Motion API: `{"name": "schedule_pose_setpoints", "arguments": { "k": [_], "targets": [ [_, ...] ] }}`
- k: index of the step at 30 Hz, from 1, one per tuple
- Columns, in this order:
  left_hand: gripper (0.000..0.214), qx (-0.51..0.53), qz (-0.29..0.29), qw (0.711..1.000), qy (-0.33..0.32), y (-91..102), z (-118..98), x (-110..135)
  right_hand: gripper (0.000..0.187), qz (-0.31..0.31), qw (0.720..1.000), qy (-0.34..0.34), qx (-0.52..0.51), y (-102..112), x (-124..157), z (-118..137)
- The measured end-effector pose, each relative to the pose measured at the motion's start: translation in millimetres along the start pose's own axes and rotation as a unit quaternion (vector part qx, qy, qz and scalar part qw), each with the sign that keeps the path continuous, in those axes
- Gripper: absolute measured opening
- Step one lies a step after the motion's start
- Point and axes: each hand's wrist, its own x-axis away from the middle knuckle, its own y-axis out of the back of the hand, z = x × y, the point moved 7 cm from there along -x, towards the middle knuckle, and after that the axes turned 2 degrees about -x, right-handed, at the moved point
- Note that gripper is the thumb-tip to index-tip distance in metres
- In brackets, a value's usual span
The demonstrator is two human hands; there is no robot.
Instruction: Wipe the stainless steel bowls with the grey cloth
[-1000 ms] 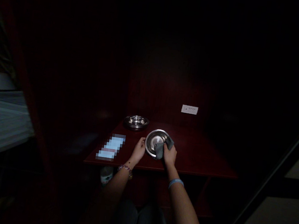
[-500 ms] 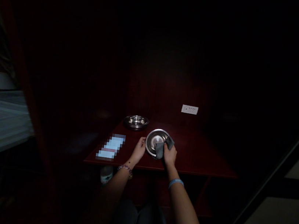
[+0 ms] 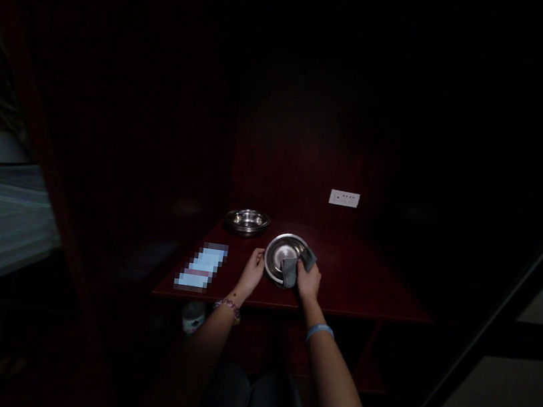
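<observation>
A shiny metal bowl is tilted toward me over the dark red desk. My left hand grips its left rim, the fingertips partly hidden behind the edge. On the bowl's right side, my right hand is closed on a grey cloth, pressing it against the rim. One part of the cloth hangs over the lower inside of the bowl, and another sticks out above the fingers. Further back to the left, more metal bowls, seemingly stacked, rest on the desk.
The dark red desktop ends at a front edge near my wrists. A blurred-out bright rectangle lies at its left. Below it stands a bottle. A white socket panel is on the back wall. Dark side panels flank the desk.
</observation>
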Motion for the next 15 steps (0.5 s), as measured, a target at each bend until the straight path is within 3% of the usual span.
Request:
{"name": "schedule_pose_setpoints", "arguments": {
  "k": [15],
  "targets": [
    [0.016,0.003,-0.004,1.000,-0.005,0.7,0.4,0.1,0.037,0.004,1.000,0.005,0.002,1.1,2.3,3.3]
  ]
}}
